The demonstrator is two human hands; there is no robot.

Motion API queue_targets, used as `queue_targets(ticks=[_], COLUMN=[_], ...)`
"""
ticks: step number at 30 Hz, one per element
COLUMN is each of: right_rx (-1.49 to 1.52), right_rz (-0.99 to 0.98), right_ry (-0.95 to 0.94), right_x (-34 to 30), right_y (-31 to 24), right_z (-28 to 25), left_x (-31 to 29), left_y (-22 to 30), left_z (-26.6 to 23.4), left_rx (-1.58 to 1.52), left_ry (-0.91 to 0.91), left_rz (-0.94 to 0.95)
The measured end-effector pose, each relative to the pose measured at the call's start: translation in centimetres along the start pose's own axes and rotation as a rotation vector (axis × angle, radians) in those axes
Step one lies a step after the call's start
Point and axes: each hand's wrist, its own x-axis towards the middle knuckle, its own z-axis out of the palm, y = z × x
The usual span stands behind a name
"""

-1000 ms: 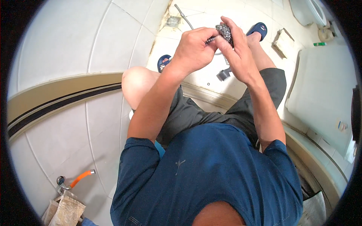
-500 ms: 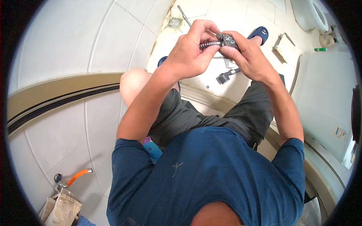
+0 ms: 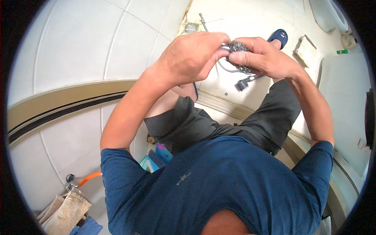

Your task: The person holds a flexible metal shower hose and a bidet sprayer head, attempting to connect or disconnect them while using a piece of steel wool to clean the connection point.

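Observation:
My left hand (image 3: 192,55) is closed, thumb and fingertips pinching a shiny ribbed metal piece (image 3: 225,47). Most of that piece is hidden behind the fingers, and its full length cannot be seen. A grey steel wool scourer (image 3: 238,47) is bunched in my right hand (image 3: 270,58), its thumb lying across the front. Scourer and metal piece touch, and both hands are raised close together above the floor. Below them a dark shower head (image 3: 242,84) with a bristled face lies on the tiles, a grey hose (image 3: 224,68) near it.
A small dark ring (image 3: 226,94) lies near the raised floor sill (image 3: 223,105). A grey rod (image 3: 203,21) rests by the floor drain (image 3: 191,27). At lower left are a tap with an orange hose (image 3: 90,178) and hanging cloths (image 3: 68,215). My foot wears a blue slipper (image 3: 279,38).
My left hand has turned over and slid toward the scourer, covering most of the ribbed metal piece. Both elbows have spread outward, and the view has shifted slightly.

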Motion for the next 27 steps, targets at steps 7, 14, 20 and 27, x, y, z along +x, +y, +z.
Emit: queue_targets(ticks=[7, 14, 20, 27], right_rx=[-1.194, -1.262, -1.118, -1.313], right_rz=[-0.289, -0.376, -0.525, -0.542], right_ry=[0.119, 0.393, 0.375, 0.351], right_x=[-1.8, -4.0, -0.6, -3.3], right_y=[-1.8, 2.2, 1.1, 5.4], right_z=[-0.4, -3.9, -0.2, -8.0], left_x=[1.2, -0.1, 2.9, 0.5], left_y=[1.5, 0.3, 1.9, 1.0], left_z=[-1.9, -2.4, -0.7, -5.3], left_rx=[0.214, -0.301, -0.790, -1.118], left_ry=[-0.279, -0.246, -0.331, -0.348], left_rz=[0.039, -0.671, -0.877, -1.258])
